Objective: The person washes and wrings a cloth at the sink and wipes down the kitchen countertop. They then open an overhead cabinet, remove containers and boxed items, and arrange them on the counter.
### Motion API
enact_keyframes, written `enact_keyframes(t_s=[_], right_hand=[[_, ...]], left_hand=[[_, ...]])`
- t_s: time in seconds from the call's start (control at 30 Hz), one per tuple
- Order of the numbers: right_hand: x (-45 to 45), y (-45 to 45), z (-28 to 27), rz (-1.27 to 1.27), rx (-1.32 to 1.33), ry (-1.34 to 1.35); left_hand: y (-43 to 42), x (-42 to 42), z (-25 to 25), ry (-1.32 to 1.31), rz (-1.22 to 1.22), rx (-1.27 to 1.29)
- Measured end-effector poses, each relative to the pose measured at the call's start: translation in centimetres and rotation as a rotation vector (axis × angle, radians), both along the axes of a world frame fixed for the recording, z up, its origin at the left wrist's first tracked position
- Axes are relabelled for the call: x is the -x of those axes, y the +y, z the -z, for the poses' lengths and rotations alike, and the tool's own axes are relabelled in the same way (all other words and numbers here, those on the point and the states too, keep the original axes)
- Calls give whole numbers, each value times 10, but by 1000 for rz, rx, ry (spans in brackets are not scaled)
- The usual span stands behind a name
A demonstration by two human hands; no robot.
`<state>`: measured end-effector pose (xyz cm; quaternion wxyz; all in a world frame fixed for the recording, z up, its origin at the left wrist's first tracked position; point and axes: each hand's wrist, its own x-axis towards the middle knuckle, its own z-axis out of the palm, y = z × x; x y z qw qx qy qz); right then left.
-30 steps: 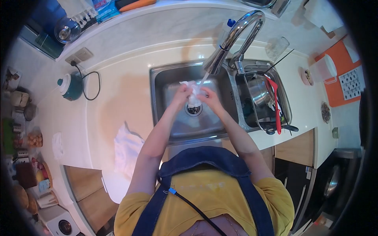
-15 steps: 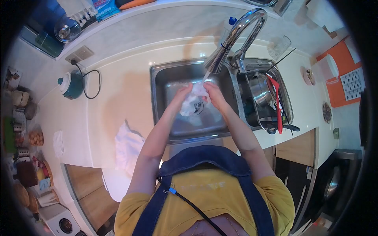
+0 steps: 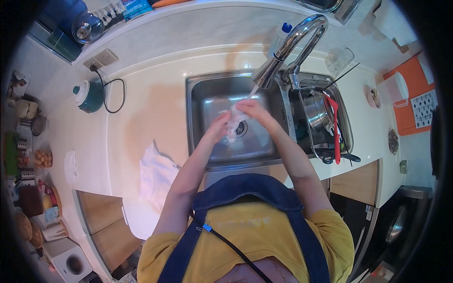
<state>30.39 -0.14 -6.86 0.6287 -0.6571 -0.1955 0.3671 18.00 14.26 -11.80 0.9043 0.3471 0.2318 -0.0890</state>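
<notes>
Bunched cloth held under the running faucet, over the sink's larger basin.
From my distant seat, the pale counter (image 3: 137, 118) frames the steel sink (image 3: 204, 96), whose smaller basin carries a wire rack (image 3: 348, 134), presumably to let washed things drip. The faucet (image 3: 309, 40) arches over the larger basin, its stream coming down at my right hand (image 3: 254, 109). A spread white cloth (image 3: 158, 172) lies on the counter, well apart from the water, which would keep it out of the splash. My right fingers curl closed over the bunched white cloth's (image 3: 233, 126) upper part; my left hand (image 3: 218, 128) closes on its side, probably so the two can work it between them. Its loose end hangs just beside the drain (image 3: 241, 129), where runoff can leave.
</notes>
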Motion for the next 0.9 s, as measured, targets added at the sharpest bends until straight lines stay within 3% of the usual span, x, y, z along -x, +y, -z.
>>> enact_keyframes(t_s=[0.07,0.17,0.23,0.37,0.47,0.63,0.83,0.9], right_hand=[[0,-1,8,-74,17,-77],[-8,-11,19,90,11,-76],[-17,-18,15,261,-242,194],[-10,-14,2,159,-309,328],[-8,-4,2,66,-170,110],[-19,6,9,192,130,-152],[-11,5,0,234,258,-326],[-14,5,6,194,226,-432]], left_hand=[[-7,-14,13,-139,-5,-199],[-6,-20,15,-172,-70,-323],[-2,-17,11,-173,-147,-414],[3,-4,7,-165,-192,-421],[6,9,13,-193,-272,-320],[1,27,11,-161,-343,-160],[-8,32,-4,-226,-355,-122],[-12,38,5,-87,-339,-170]])
